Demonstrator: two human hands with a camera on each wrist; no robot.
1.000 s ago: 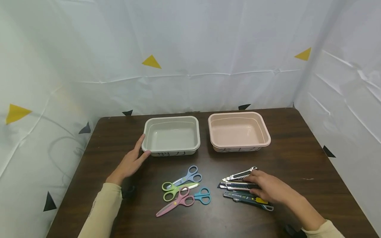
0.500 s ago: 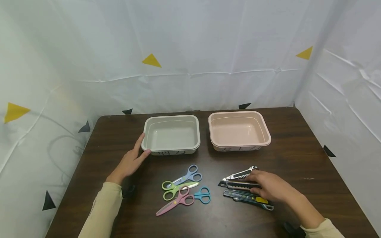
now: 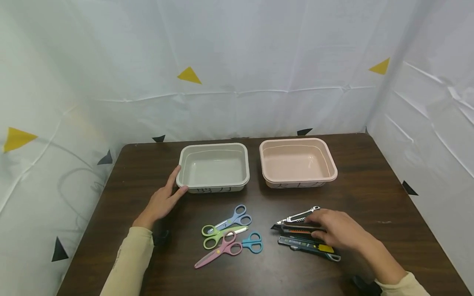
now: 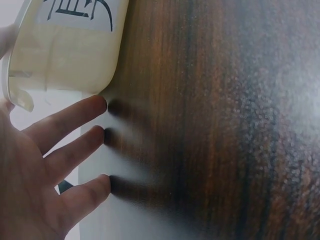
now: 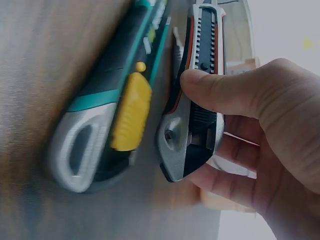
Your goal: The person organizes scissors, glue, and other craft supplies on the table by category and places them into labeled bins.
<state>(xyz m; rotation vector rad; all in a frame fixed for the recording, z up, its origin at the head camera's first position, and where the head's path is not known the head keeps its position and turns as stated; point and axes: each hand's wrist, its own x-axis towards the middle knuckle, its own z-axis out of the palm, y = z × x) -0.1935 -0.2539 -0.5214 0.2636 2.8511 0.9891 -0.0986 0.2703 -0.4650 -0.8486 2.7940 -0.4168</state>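
My right hand (image 3: 338, 230) pinches a black and silver utility knife (image 3: 300, 229) between thumb and fingers, its blade end pointing left. Orange lines run along this knife (image 5: 204, 55) in the right wrist view. A silver and black knife (image 3: 296, 217) lies just behind it. In front lies a dark green knife with a yellow slider (image 5: 132, 112), overlapping another knife that is partly hidden. My left hand (image 3: 159, 204) touches the near left corner of a grey-green plastic box (image 3: 212, 190) with fairly straight fingers. Three of its fingertips (image 4: 95, 104) reach down to the tabletop.
Several scissors lie overlapping mid-table: blue (image 3: 238, 216), green (image 3: 218, 237), pink (image 3: 222, 250) and teal (image 3: 253, 242). A pink plastic box (image 3: 299, 181) stands behind the knives. White sheeting (image 3: 237, 61) encloses the brown table (image 3: 370, 185) at the back and sides.
My right hand has taken hold of the black and silver knife and tilted it, so its orange line now shows. The left hand stays at the grey-green box.
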